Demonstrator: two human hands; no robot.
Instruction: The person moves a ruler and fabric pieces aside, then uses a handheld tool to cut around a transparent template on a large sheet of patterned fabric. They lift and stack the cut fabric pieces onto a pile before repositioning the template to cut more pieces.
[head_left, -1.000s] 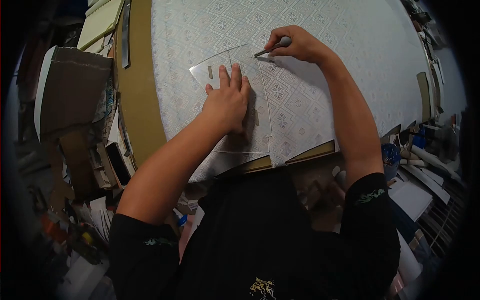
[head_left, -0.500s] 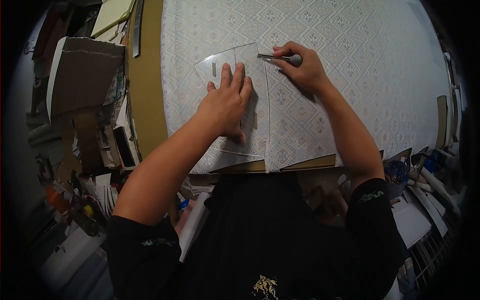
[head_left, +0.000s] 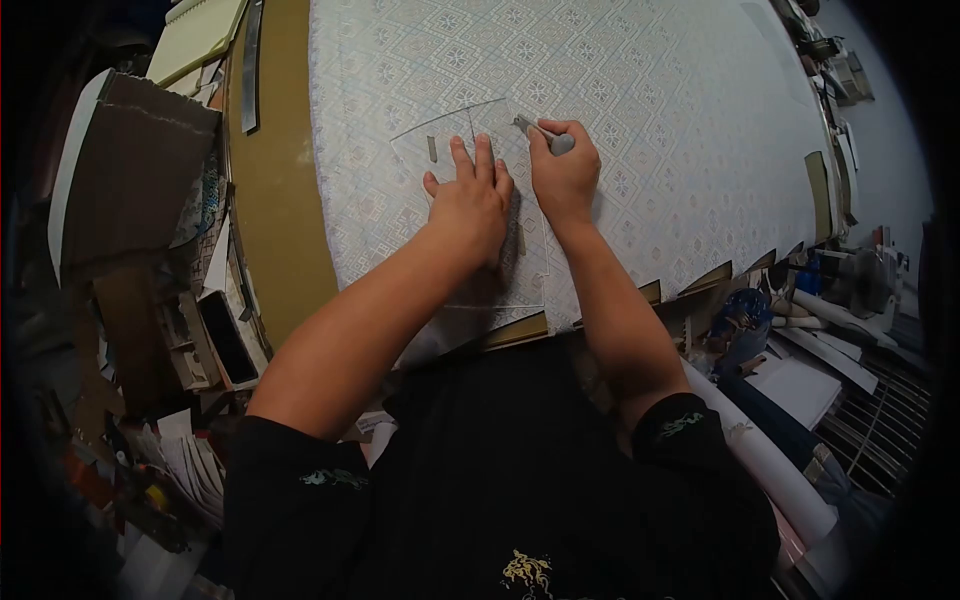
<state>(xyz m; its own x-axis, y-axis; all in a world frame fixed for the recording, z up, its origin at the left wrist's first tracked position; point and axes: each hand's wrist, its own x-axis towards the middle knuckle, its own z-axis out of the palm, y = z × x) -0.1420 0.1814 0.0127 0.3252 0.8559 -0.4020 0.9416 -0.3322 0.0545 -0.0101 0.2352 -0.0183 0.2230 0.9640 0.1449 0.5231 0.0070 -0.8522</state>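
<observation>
A clear template [head_left: 455, 122] with a curved top edge and small grey strips lies on pale, diamond-patterned fabric [head_left: 680, 130]. My left hand [head_left: 468, 208] rests flat on it with fingers spread, holding nothing. My right hand [head_left: 567, 178] is closed around a craft knife [head_left: 560, 144] with a rounded grey handle. The knife's tip points left, close to the template's upper right corner. Along the fabric's near edge, triangular cut-outs show the brown board beneath. My left hand and forearm cover part of the template.
A brown board edge [head_left: 275, 215] runs down the left, with a metal ruler [head_left: 251, 75] on it. Farther left are a yellow notepad [head_left: 195, 42], a dark brown sheet [head_left: 150, 150] and a black rectangular object [head_left: 227, 337]. Long pale rolls [head_left: 780, 480] stand at the lower right.
My right hand and the knife have come left and slightly down, nearer my left hand. The left hand stays on the template. The head view has shifted right.
</observation>
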